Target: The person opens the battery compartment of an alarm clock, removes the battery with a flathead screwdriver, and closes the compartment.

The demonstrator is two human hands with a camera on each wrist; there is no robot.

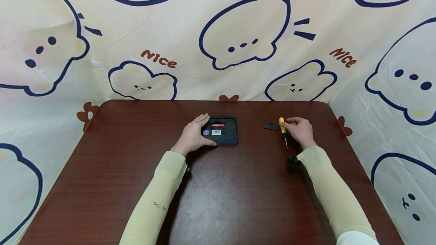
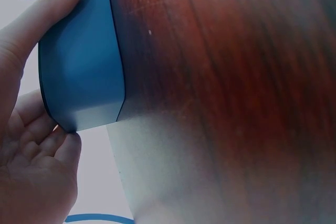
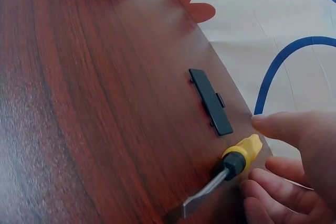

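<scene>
My left hand [image 1: 193, 135] holds a box-shaped device [image 1: 226, 133] by its left end, thumb along the near side and fingers at the far corner. Its black back faces up, with a red battery [image 1: 218, 124] in an uncovered slot, a round sticker and a barcode label. The left wrist view shows the device's blue side [image 2: 84, 66] under the thumb [image 2: 58, 3]. My right hand [image 1: 300, 129] is at the yellow handle of a screwdriver [image 1: 283, 129]. In the right wrist view, thumb and fingers lie spread on either side of the screwdriver [image 3: 239, 158], its flat blade pointing away from the hand.
A black battery cover [image 1: 271, 127] with small tabs lies on the table just left of the screwdriver. The dark brown table [image 1: 231, 192] ends at a far edge close behind these things. Cartoon-printed cloth [image 1: 190, 41] hangs behind and at both sides.
</scene>
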